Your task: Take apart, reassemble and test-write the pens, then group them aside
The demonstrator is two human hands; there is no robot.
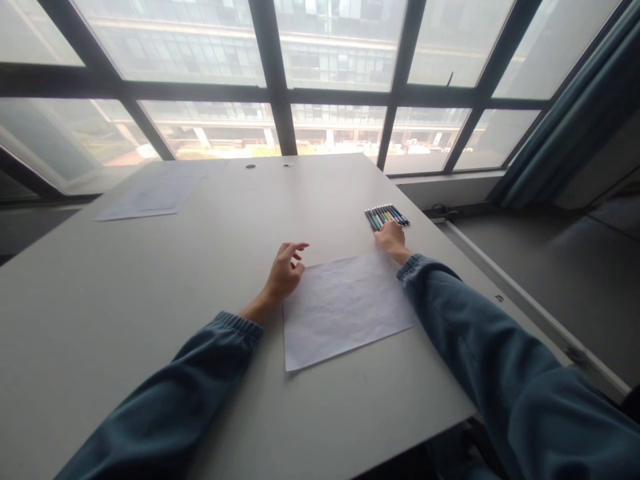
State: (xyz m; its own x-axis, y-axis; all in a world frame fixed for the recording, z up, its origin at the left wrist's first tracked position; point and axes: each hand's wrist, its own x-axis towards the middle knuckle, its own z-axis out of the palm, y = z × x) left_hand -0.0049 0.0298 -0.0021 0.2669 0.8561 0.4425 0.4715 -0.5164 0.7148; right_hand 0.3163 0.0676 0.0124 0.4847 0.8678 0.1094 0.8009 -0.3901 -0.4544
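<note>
Reaching toward the right edge of the desk (pixel 150 320), the right hand (pixel 392 237) lies at the near ends of a row of pens (pixel 387 215), its fingers touching or just over them; the grip is hidden by the back of the hand, so I cannot tell whether it has closed on a pen. The pens lie side by side, caps in several colours, near the desk's right edge and just beyond the far right corner of a sheet of paper (pixel 345 310). The left hand (pixel 286 270) rests at the sheet's far left corner, fingers loosely curled and apart, holding nothing, its heel beside the paper's edge.

The pens look light, stiff and smooth, likely to roll if nudged; one is best pinched across the barrel at its near end. The sheet seems thin and limp, easy to slide, so a flat palm would steady it. A second paper (pixel 150 197) lies toward the far left corner, by the window (pixel 320 80).
</note>
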